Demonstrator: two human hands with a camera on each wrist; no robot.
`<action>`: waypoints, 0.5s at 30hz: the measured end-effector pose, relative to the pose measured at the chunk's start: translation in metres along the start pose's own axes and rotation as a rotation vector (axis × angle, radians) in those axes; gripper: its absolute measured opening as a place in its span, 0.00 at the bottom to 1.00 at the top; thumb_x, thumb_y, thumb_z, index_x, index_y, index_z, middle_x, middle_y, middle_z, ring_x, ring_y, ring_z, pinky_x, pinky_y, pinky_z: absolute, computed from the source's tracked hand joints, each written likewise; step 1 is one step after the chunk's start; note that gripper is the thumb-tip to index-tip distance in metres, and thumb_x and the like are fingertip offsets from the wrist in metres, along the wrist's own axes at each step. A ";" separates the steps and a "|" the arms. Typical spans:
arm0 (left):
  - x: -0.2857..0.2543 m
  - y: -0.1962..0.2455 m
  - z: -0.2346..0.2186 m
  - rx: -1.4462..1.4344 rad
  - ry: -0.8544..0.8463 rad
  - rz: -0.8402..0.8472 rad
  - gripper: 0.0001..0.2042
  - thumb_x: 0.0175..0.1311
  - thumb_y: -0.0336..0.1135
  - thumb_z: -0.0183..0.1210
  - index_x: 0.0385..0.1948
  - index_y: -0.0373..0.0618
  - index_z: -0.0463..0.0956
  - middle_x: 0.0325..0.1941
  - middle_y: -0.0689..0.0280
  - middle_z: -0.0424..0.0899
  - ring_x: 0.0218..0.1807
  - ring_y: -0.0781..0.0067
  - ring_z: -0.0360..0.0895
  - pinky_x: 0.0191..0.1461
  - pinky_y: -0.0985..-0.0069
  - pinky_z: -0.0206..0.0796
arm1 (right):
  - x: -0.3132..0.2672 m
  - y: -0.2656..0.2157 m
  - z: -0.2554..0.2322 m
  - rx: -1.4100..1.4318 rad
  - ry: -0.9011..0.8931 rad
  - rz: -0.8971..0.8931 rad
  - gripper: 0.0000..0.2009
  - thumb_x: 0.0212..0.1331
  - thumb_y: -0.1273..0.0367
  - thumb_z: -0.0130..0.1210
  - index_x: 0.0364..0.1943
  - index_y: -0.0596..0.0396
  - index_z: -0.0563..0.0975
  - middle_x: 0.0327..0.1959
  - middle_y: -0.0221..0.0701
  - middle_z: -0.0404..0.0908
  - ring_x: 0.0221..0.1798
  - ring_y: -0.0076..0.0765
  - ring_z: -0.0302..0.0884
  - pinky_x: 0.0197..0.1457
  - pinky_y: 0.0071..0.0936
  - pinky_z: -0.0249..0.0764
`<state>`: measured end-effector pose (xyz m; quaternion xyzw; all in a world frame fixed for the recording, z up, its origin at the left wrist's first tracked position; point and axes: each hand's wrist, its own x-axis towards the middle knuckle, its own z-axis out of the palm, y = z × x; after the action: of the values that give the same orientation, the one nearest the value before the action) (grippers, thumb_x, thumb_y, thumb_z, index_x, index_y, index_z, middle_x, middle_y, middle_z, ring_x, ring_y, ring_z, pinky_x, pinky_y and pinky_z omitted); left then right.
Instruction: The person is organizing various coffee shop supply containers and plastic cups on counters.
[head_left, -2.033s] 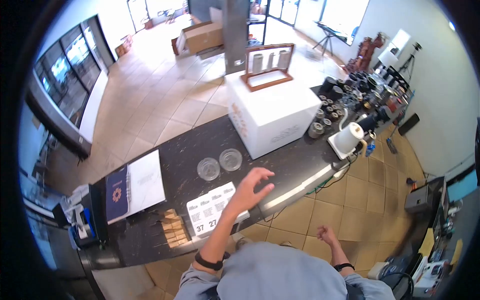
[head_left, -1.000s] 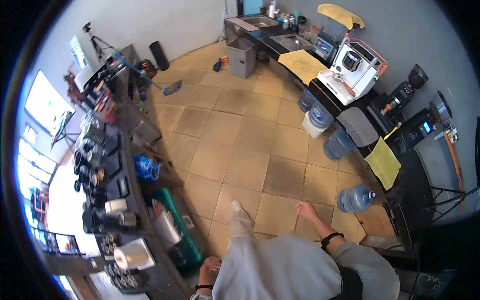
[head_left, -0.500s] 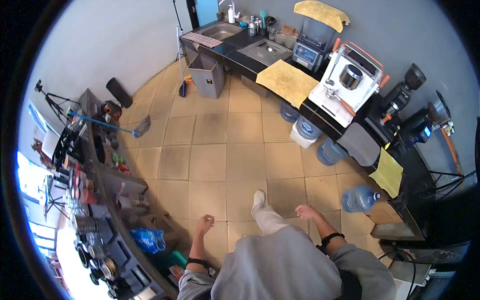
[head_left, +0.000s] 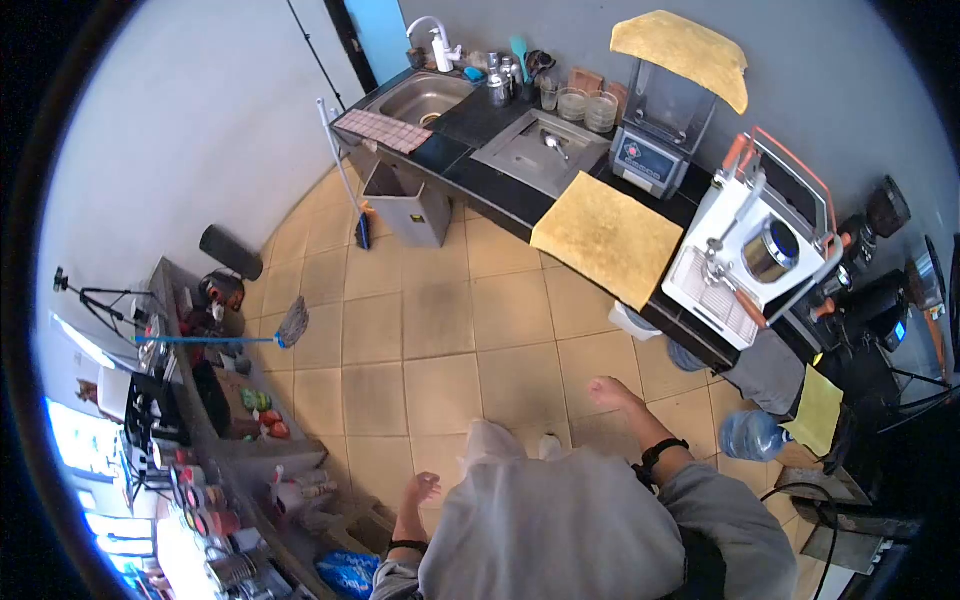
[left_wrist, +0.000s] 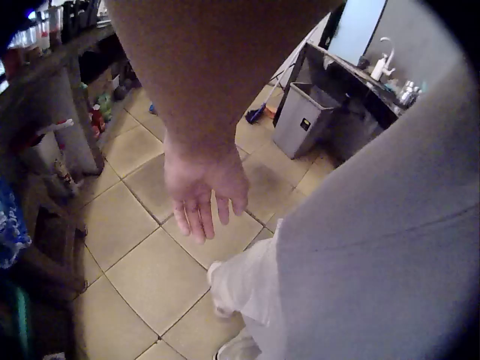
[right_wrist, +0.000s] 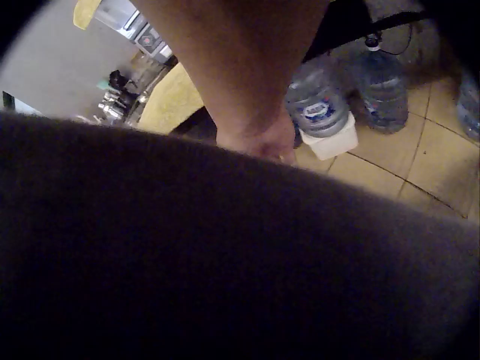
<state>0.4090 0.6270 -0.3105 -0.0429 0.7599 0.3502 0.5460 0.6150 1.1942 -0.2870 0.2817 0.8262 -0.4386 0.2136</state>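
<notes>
My left hand [head_left: 424, 487] hangs over the tiled floor beside my body, holding nothing. In the left wrist view, that hand [left_wrist: 204, 191] has its fingers extended and spread a little. My right hand [head_left: 614, 393] hangs on the other side, fingers loosely curled, well short of the counter with the espresso machine [head_left: 750, 255]. In the right wrist view the grey shirt hides most of the right hand [right_wrist: 262, 142]; large blue water bottles [right_wrist: 319, 101] show beyond it.
A yellow cloth [head_left: 608, 240] lies on the counter's near edge, by a blender [head_left: 652, 150] and a sink [head_left: 425, 100]. A grey bin [head_left: 408, 208], broom [head_left: 362, 230] and mop [head_left: 292, 325] stand ahead. To the left runs a cluttered counter with shelves [head_left: 225, 450].
The view has turned right, from the counter with cards and glass bowls to the sink and espresso machine. The person has stepped forward; the left hand has dropped to the side.
</notes>
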 end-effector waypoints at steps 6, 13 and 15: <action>0.089 0.072 -0.075 0.029 -0.078 -0.187 0.15 0.73 0.44 0.57 0.53 0.47 0.77 0.38 0.58 0.88 0.35 0.66 0.85 0.38 0.65 0.78 | 0.078 -0.111 -0.059 0.278 0.100 -0.118 0.13 0.67 0.70 0.52 0.51 0.57 0.80 0.38 0.30 0.85 0.38 0.28 0.83 0.42 0.30 0.79; 0.260 0.254 -0.173 -0.093 -0.214 0.497 0.10 0.67 0.41 0.61 0.39 0.46 0.83 0.28 0.62 0.86 0.29 0.66 0.84 0.34 0.68 0.76 | 0.164 -0.224 -0.167 0.344 0.298 -0.255 0.13 0.70 0.69 0.53 0.55 0.57 0.79 0.43 0.33 0.85 0.43 0.26 0.82 0.50 0.27 0.79; 0.249 0.368 -0.173 0.557 0.030 0.581 0.11 0.62 0.40 0.57 0.33 0.42 0.82 0.26 0.59 0.83 0.34 0.67 0.83 0.38 0.65 0.74 | 0.181 -0.253 -0.193 0.439 0.374 -0.321 0.13 0.70 0.69 0.53 0.55 0.57 0.79 0.44 0.34 0.85 0.44 0.25 0.82 0.51 0.26 0.79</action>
<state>0.0060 0.8823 -0.3181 0.3181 0.8141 0.2700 0.4038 0.2939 1.2926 -0.1418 0.2628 0.7708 -0.5750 -0.0793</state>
